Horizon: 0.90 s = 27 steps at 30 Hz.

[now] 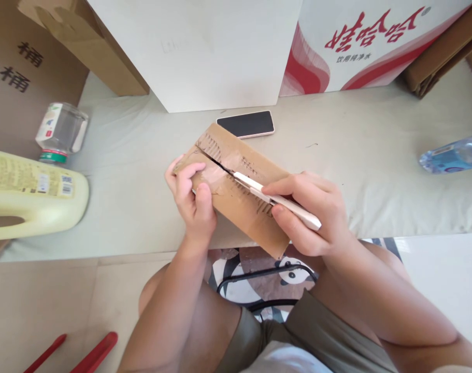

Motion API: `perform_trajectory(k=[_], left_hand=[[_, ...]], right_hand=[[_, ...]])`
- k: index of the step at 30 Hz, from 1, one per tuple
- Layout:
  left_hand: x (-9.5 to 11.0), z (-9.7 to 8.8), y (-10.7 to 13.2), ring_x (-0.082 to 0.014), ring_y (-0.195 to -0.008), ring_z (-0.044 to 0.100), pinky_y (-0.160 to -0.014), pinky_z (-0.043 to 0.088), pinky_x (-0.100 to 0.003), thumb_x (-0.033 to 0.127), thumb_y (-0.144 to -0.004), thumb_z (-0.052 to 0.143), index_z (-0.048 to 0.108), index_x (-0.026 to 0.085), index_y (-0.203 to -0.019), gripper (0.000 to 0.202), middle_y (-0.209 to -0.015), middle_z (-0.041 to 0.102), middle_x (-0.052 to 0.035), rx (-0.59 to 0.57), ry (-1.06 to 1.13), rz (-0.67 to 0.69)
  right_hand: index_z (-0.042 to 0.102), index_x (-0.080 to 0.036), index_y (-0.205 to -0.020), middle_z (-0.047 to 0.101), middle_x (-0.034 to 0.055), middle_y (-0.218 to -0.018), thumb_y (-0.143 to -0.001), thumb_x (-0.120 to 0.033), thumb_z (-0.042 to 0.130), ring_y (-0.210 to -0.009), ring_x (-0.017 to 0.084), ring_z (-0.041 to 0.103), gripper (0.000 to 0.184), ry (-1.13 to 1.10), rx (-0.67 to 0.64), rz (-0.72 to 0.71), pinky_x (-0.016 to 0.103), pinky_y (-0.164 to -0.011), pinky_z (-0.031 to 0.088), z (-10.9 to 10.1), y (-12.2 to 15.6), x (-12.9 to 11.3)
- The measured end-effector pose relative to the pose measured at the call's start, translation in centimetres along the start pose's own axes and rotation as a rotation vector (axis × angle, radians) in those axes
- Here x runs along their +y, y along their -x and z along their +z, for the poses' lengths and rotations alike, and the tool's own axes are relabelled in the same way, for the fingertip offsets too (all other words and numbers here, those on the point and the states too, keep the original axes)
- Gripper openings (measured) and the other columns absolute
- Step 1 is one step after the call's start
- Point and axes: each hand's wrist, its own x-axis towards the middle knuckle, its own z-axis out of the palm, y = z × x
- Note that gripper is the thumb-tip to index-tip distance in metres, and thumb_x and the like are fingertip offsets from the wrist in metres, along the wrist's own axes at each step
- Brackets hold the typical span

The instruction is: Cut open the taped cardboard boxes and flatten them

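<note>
A small brown cardboard box (241, 207) lies tilted at the near edge of a pale padded surface (142, 171). My left hand (192, 199) is closed on the box's left end, thumb pressed on its top. My right hand (309, 212) is closed round a pale pink utility knife (276, 200). The knife's tip sits in the taped seam along the box top, where a dark slit runs toward the far left end.
A black phone (245, 124) lies just behind the box. A white carton (204, 52) and a red-and-white water carton (368, 41) stand at the back. A yellow jug (29, 194) and a clear bottle (60, 132) lie left. A water bottle (453, 154) lies right.
</note>
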Motion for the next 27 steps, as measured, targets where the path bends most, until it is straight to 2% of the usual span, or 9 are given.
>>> perform_trajectory(k=[5, 12, 18, 22, 25, 27], left_hand=[[0.0, 0.0, -0.1, -0.0302, -0.133, 0.055, -0.119, 0.043, -0.051, 0.052, -0.098, 0.048, 0.067, 0.023, -0.112, 0.037, -0.121, 0.06, -0.0107, -0.002, 0.011, -0.003], [-0.1, -0.1, -0.1, -0.0311, -0.135, 0.054, -0.119, 0.042, -0.05, 0.052, -0.098, 0.049, 0.067, 0.024, -0.112, 0.036, -0.12, 0.06, -0.0109, -0.021, 0.039, -0.001], [-0.3, -0.3, -0.2, -0.0303, -0.135, 0.053, -0.119, 0.041, -0.05, 0.051, -0.1, 0.048, 0.067, 0.024, -0.113, 0.035, -0.12, 0.061, -0.0101, -0.034, 0.034, 0.026], [-0.3, -0.4, -0.3, -0.0311, -0.136, 0.052, -0.119, 0.042, -0.051, 0.054, -0.099, 0.049, 0.067, 0.025, -0.112, 0.036, -0.119, 0.062, -0.0105, -0.055, 0.041, 0.012], [-0.3, -0.5, -0.3, -0.0318, -0.136, 0.052, -0.12, 0.041, -0.052, 0.057, -0.097, 0.051, 0.067, 0.025, -0.111, 0.038, -0.122, 0.061, -0.0114, -0.05, 0.054, -0.009], [-0.4, -0.5, -0.3, -0.0319, -0.136, 0.052, -0.121, 0.04, -0.053, 0.058, -0.097, 0.051, 0.067, 0.025, -0.111, 0.04, -0.122, 0.061, -0.0114, -0.045, 0.045, -0.012]], right_hand=[[0.066, -0.022, -0.098, 0.066, -0.0007, -0.069, -0.093, -0.022, 0.052, -0.054, 0.014, 0.057, 0.014, -0.075, -0.007, 0.098, 0.031, -0.061, 0.048, -0.3, 0.0, -0.2], [0.067, -0.022, -0.095, 0.064, 0.0002, -0.066, -0.093, -0.027, 0.053, -0.052, 0.015, 0.054, 0.015, -0.158, 0.027, 0.13, 0.033, -0.059, 0.048, -0.2, 0.5, 0.1], [0.071, -0.024, -0.09, 0.064, 0.0024, -0.068, -0.094, -0.039, 0.058, -0.053, 0.016, 0.052, 0.021, -0.285, 0.284, 0.27, 0.033, -0.05, 0.038, -0.5, 1.9, 0.4], [0.068, -0.024, -0.081, 0.061, 0.0025, -0.059, -0.093, -0.04, 0.058, -0.05, 0.019, 0.056, 0.023, -0.285, 0.552, 0.345, 0.035, -0.049, 0.04, -0.6, 1.5, 0.8], [0.066, -0.024, -0.091, 0.065, 0.0033, -0.064, -0.101, -0.051, 0.052, -0.055, 0.021, 0.066, 0.032, -0.248, 0.685, 0.336, 0.034, -0.049, 0.042, -0.3, 1.3, 2.4], [0.062, -0.025, -0.104, 0.072, 0.0047, -0.081, -0.104, -0.055, 0.049, -0.064, 0.022, 0.071, 0.033, -0.167, 0.649, 0.354, 0.032, -0.053, 0.044, 0.0, 1.6, 4.2]])
